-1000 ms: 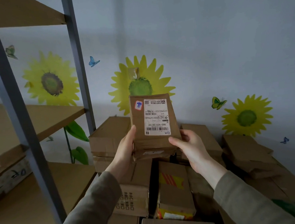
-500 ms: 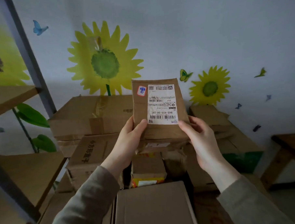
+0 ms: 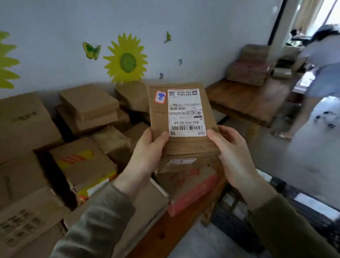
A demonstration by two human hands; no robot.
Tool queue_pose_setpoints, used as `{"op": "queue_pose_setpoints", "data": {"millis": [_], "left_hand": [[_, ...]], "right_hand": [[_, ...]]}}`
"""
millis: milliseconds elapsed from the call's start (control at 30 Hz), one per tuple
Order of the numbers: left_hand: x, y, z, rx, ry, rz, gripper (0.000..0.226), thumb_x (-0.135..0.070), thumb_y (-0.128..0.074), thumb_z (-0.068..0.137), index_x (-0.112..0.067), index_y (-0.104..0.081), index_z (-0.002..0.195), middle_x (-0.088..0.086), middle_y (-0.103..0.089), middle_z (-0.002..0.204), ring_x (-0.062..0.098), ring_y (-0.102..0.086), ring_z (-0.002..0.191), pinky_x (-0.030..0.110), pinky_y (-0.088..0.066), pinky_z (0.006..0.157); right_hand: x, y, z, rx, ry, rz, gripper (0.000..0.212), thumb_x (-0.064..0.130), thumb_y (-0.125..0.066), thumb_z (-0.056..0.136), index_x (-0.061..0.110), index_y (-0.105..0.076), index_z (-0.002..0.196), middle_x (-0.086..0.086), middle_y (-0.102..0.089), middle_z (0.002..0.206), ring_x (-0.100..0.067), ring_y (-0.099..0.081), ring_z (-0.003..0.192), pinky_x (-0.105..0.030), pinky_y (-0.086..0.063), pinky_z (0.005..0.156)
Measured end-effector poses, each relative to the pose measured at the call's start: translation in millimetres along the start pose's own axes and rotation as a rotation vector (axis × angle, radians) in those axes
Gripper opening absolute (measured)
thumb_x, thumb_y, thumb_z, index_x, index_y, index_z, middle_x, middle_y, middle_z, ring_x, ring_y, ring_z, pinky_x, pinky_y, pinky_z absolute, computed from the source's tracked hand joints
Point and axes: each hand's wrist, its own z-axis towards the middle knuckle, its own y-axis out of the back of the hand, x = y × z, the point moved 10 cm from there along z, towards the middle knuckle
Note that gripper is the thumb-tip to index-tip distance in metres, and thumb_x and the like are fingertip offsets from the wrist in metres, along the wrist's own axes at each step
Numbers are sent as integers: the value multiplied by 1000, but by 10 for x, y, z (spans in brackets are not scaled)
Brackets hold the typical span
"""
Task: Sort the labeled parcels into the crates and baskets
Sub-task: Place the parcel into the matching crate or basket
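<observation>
While both hands hold the parcel (image 3: 185,145) upright between them, its printed label (image 3: 186,112) faces the camera, apparently upside down. The left hand (image 3: 147,155) grips the lower left edge, thumb on the front. The right hand (image 3: 230,155) grips the lower right edge likewise. Only the bottom is held, so the tall upper part could tip or slide free if either grip loosens. Misreading the inverted label or the small handwritten sticker (image 3: 160,96) would send it to the wrong container. Below the right hand lies what looks like a dark crate (image 3: 237,223). A blurred person (image 3: 326,63) beyond that hand could block the way.
</observation>
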Motion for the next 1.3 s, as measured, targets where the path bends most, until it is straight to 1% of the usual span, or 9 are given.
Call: {"op": "queue_pose_setpoints", "data": {"millis": [100,233,400,500,700,967,1100,1233,1300], "left_hand": [[241,-577,-186,146,60,50,38,-29,-52,95,-15,-46,130,1,-62,120,17,-62,103,32,-51,91],[584,-1327,-459,313,107,94,44,-31,-53,94,-20,-43,136,3,-61,125,25,-60,111,46,-47,99],[972,-2496,-1007,501,132,162,43,-24,-50,96,-19,-41,138,2,-59,127,23,-57,115,44,-46,101],[1193,-3141,-1414,634,162,204,41,-25,-48,97,-20,-39,137,-2,-56,126,18,-55,115,38,-46,100],[1602,-4155,-2242,913,299,231,30,-20,-46,98,-26,-44,127,-9,-61,110,9,-60,98,15,-53,64],[2084,-4985,-3164,1239,345,374,37,-19,-48,97,-19,-45,134,-1,-62,120,16,-61,105,21,-53,73],[2375,-5248,-3703,1438,349,475,23,-15,-48,97,-18,-50,120,-4,-63,103,6,-61,87,9,-51,57],[2682,-5399,-4131,1650,267,576,24,-18,-50,96,-18,-55,119,-2,-66,110,13,-64,100,26,-55,82],[2801,-5414,-4322,1738,220,615,22,-18,-51,95,-19,-57,116,-4,-67,107,14,-63,101,28,-54,84]], "right_hand": [[-125,651,-286,-137,-31,-4,21,26,-64,88,23,-54,106,0,-62,109,-15,-62,99,-34,-54,84],[-275,1478,-678,-312,-50,3,11,21,-63,88,26,-55,95,1,-65,101,-9,-63,89,-21,-52,69],[-538,2731,-1303,-567,-127,30,13,19,-64,87,19,-62,100,-5,-69,103,-18,-66,92,-36,-55,80],[-640,3413,-1716,-715,-155,60,13,17,-64,87,16,-61,100,-6,-68,102,-18,-65,89,-33,-54,77],[-857,4412,-2645,-976,-184,113,27,14,-63,88,5,-59,113,-5,-66,100,-10,-62,82,-13,-48,63],[-1199,5062,-3843,-1352,-233,158,19,15,-64,87,9,-63,105,-10,-68,104,-20,-64,92,-27,-50,76],[-1409,5138,-4508,-1585,-258,215,17,14,-64,87,9,-63,103,-10,-69,102,-20,-64,91,-29,-52,77],[-1637,5012,-5052,-1781,-293,240,9,15,-65,86,14,-65,95,-11,-70,101,-21,-64,90,-33,-49,76],[-1767,4892,-5279,-1869,-322,272,12,16,-65,85,12,-66,96,-11,-70,100,-22,-64,91,-33,-49,76]]}}
